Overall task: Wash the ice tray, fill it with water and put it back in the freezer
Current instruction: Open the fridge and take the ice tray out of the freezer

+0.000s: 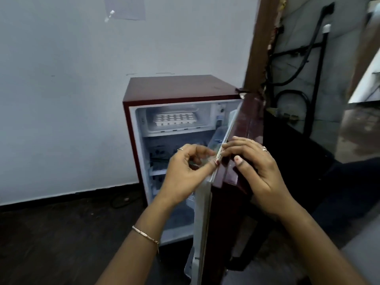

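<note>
A small dark-red fridge stands against the wall with its door swung open toward me. In the freezer compartment at the top lies a white ice tray, flat on the shelf. My right hand grips the free edge of the door, fingers curled over the edge and thumb on its red outer face. My left hand is at the inner side of the same edge, fingers loosely curled, thumb touching the white door seal. Neither hand touches the tray.
A pale wall rises behind and left of the fridge, over a dark floor. A brown wooden post and black cables stand right of the fridge. A dark low unit sits behind the door.
</note>
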